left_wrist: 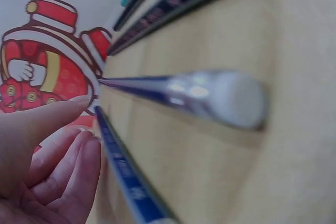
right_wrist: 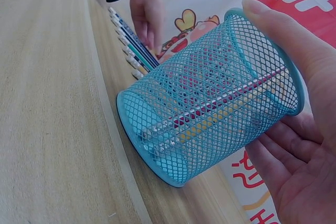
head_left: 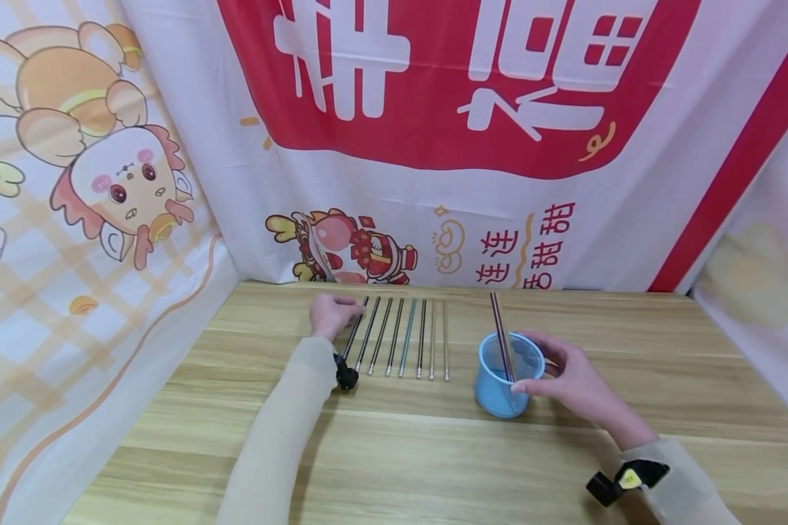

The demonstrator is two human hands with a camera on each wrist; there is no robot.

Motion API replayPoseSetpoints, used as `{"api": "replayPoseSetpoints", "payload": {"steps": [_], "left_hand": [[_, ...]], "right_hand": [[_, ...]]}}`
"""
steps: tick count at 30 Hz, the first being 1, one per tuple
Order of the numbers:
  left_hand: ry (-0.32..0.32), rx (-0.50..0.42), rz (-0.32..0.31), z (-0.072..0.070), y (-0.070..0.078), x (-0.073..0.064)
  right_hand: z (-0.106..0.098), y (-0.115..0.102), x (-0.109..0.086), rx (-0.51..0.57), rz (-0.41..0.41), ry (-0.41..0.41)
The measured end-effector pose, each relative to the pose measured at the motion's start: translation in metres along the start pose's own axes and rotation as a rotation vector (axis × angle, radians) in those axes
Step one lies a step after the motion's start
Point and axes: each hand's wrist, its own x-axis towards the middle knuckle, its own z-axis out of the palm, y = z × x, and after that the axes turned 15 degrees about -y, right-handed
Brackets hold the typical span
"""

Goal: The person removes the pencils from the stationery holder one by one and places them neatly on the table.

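A row of several pencils (head_left: 400, 339) lies on the table, eraser ends toward me; most are dark, one is teal and two are tan. My left hand (head_left: 333, 315) is at the far tip of the leftmost dark pencil (left_wrist: 123, 169). In the left wrist view a gap shows between its thumb (left_wrist: 58, 113) and fingers, beside that tip. My right hand (head_left: 568, 375) holds a blue mesh pencil cup (right_wrist: 210, 98) from its right side, thumb at the rim. A dark red pencil (head_left: 501, 335) and a yellow one (right_wrist: 210, 125) lean inside the cup.
The wooden table (head_left: 394, 467) ends at a printed cloth backdrop (head_left: 394, 168) just past the pencils' tips. Another cartoon-printed cloth (head_left: 105, 292) hangs along the left side. Each wrist wears a small black camera (head_left: 346, 373).
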Motion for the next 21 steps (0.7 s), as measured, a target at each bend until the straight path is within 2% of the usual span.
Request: {"api": "replayPoseSetpoints", "payload": {"steps": [3,7,10,15,21], "left_hand": [[0.010,-0.045,0.033,-0.003,0.007,-0.002],[0.026,-0.062,0.111,-0.006,0.020,-0.008],[0.013,-0.101,0.175,-0.005,0.032,-0.014],[-0.046,-0.129,0.245,0.004,0.053,-0.029],[-0.110,-0.126,0.316,0.021,0.074,-0.048]], "right_hand": [[0.000,0.000,0.000,-0.001,0.005,0.002],[-0.001,0.001,-0.001,-0.008,0.002,0.001],[-0.001,0.001,-0.001,-0.009,0.004,0.001],[-0.002,0.002,0.000,-0.002,-0.001,0.000],[-0.002,0.003,0.000,-0.013,0.005,0.003]]}}
